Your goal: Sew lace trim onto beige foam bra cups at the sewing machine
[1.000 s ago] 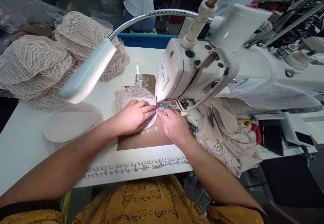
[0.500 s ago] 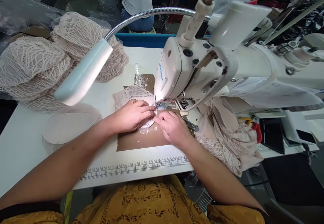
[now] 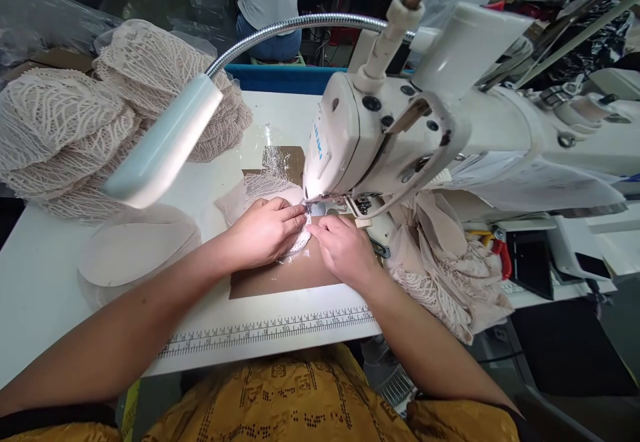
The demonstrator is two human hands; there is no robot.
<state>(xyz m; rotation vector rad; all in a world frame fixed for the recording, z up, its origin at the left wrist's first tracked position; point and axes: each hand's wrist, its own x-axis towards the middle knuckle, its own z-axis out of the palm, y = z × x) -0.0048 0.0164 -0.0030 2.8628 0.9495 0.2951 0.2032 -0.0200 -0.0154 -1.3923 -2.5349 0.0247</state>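
A pale pink lace piece (image 3: 270, 187) lies under the head of a white sewing machine (image 3: 335, 135), its scalloped edge curving below the needle area. My left hand (image 3: 265, 232) presses on the lace with its fingers held together, the fingertips close beside the presser foot. From the right, my right hand (image 3: 347, 249) pinches the edge of the same piece between thumb and forefinger, just in front of the foot. My left hand covers the middle of the lace. Brown tape-covered board (image 3: 280, 282) lies beneath both hands.
Stacked lace pieces (image 3: 65, 135) fill the table's far left, with sheer oval pieces (image 3: 135, 249) nearer. A lamp (image 3: 165, 142) hangs over the left side. More lace fabric (image 3: 440, 262), snips (image 3: 381, 249) and red-handled pliers (image 3: 503, 255) lie right. A printed ruler (image 3: 280, 329) runs along the front edge.
The lace has turned slightly, its left end shifting left and down. My left hand has moved a little with it; my right hand keeps its pinch, slightly further right.
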